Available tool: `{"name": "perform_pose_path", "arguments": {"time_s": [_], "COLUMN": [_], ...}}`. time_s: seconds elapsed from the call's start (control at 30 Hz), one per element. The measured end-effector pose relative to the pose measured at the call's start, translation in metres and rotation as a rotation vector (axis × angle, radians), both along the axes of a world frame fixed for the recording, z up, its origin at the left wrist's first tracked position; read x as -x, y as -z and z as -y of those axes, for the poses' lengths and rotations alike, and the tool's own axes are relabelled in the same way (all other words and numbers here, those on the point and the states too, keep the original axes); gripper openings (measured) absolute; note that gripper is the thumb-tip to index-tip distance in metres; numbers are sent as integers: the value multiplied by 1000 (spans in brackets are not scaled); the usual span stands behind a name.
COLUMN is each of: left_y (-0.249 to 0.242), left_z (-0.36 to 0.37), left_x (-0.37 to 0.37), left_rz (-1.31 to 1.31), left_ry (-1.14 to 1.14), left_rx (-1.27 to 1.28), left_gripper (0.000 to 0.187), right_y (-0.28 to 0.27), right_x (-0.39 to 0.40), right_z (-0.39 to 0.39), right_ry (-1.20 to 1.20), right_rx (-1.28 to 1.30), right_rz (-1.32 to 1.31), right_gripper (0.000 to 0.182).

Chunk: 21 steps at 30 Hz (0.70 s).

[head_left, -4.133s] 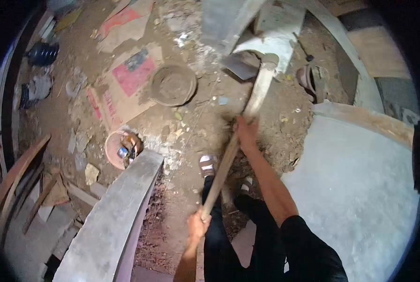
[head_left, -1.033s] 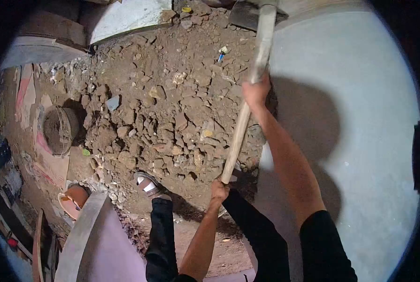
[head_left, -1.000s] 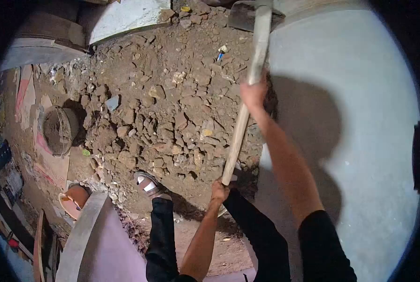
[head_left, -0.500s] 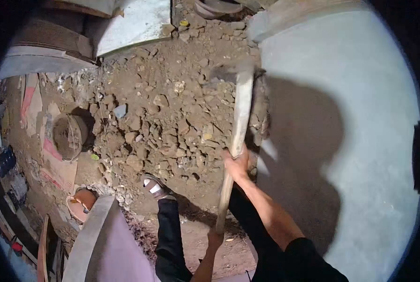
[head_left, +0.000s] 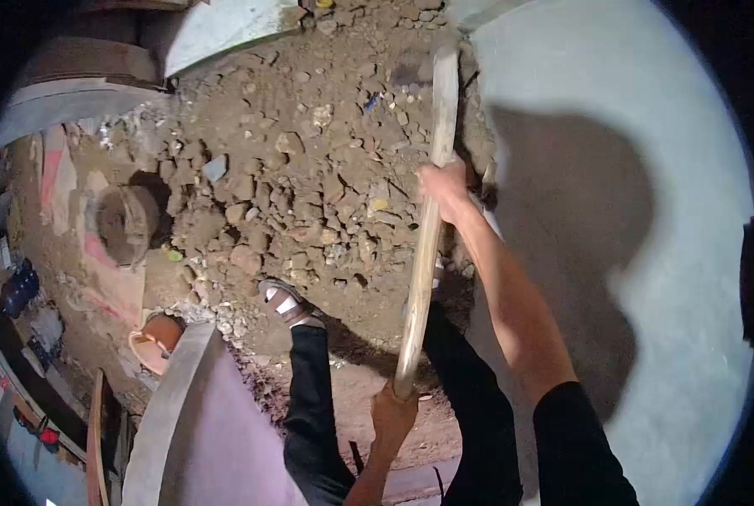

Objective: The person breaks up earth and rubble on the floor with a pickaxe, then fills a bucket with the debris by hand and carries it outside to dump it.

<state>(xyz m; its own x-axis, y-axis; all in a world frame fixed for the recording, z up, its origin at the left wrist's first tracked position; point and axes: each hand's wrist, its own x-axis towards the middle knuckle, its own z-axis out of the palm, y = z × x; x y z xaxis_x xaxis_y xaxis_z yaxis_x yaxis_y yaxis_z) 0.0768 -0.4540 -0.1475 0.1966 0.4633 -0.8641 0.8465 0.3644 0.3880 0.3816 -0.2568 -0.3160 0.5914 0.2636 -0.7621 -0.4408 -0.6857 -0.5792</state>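
A long hoe with a pale wooden handle [head_left: 427, 261] reaches forward between my legs, over the ground by the right wall. My right hand [head_left: 447, 187] is wrapped round the upper half of the handle. Near its butt end, my left hand [head_left: 394, 413] grips it low in front of my body. The dark tool head [head_left: 412, 78] lies at the far end, against the soil; it is blurred, so its exact shape is hard to make out. Loose stones and soil [head_left: 309, 202] spread to the left of the handle.
On the right stands a pale wall [head_left: 689, 278] bearing my shadow. To the left are a round bucket [head_left: 128, 221], flattened cardboard [head_left: 124, 291] and an orange pot [head_left: 159, 337]. A low wall [head_left: 174, 396] rises at lower left. My sandalled left foot [head_left: 288, 304] rests beside the rubble.
My right hand has slid farther up the handle, away from my body. The tool head sits higher in the view, and the view itself has shifted slightly.
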Motion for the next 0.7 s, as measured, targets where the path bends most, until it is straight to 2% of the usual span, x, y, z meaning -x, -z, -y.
{"name": "perform_pose_path", "arguments": {"time_s": [0.1,0.17,0.2,0.27,0.3,0.33,0.37,0.43,0.47,0.53,0.63,0.7], "left_y": [-70,-109,-128,-156,-161,-163,-167,-197,-195,-206,-205,-187], "left_z": [-39,-45,-53,-69,-76,-90,-100,-102,-91,-86,-116,-84], "left_x": [6,17,20,27,29,24,22,22,29,48,52,76], "left_rz": [-15,-38,-41,-141,-159,-185,-198,-103,-117,-164,-186,-172], "left_ry": [23,69,59,190,183,173,175,287,307,297,258,198], "left_rx": [3,139,129,161,172,215,248,77,55,135,125,94], "left_gripper": [37,32,32,31,31,32,34,39,38,36,35,37], "right_y": [-27,-26,-33,-48,-57,-59,-64,-68,-88,-72,-90,-85], "right_x": [25,34,41,48,56,60,58,45,52,76,82,93], "right_z": [4,16,17,11,14,6,11,3,2,26,8,17], "right_ry": [68,85,129,134,154,133,139,141,139,199,192,239], "right_rx": [23,28,25,7,9,129,128,-49,26,95,50,8], "right_rz": [-124,-259,-345,-386,-427,-346,-344,-530,-518,-581,-575,-585], "right_gripper": [16,12,6,3,2,6,6,7,8,9,8,8]}}
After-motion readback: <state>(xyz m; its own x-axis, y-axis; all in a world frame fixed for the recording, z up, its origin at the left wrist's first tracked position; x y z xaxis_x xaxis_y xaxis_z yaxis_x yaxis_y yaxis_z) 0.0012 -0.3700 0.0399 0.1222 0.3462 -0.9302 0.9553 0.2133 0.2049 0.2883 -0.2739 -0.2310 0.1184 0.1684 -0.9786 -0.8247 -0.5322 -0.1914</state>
